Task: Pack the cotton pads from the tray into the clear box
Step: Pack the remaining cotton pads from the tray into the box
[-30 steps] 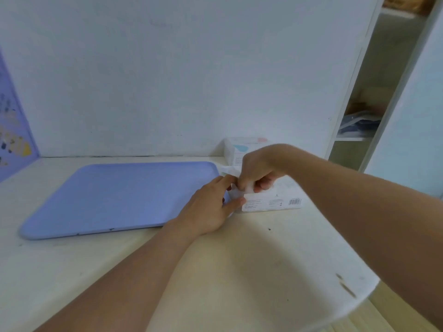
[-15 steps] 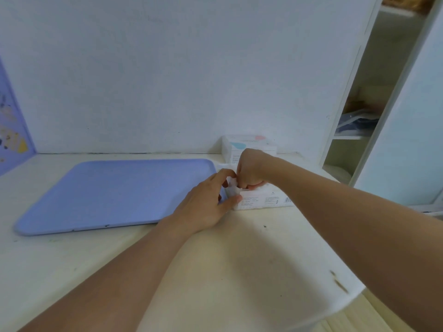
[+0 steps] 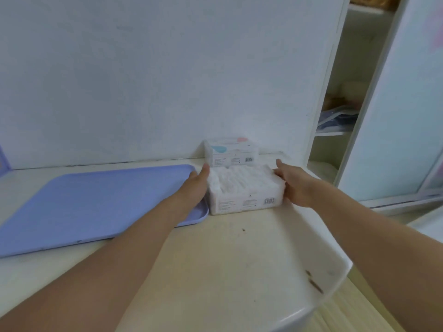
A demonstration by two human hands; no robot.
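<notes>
A clear box (image 3: pixel 244 202) with a barcode label stands on the table just right of the lavender tray (image 3: pixel 91 207). White cotton pads (image 3: pixel 239 179) fill it to the top. My left hand (image 3: pixel 196 185) rests with straight fingers against the box's left side, over the tray's right edge. My right hand (image 3: pixel 294 185) lies flat against the box's right side, fingers pointing toward the wall. No pads show on the tray.
A second, similar box (image 3: pixel 231 153) with blue and pink marks stands behind the first against the white wall. An open cabinet (image 3: pixel 340 111) with shelves is at the right. The table's rounded corner (image 3: pixel 330 291) drops off at the lower right.
Both hands have left the top of the box, where they met over the pads, and moved apart to its two sides. The pads now show uncovered.
</notes>
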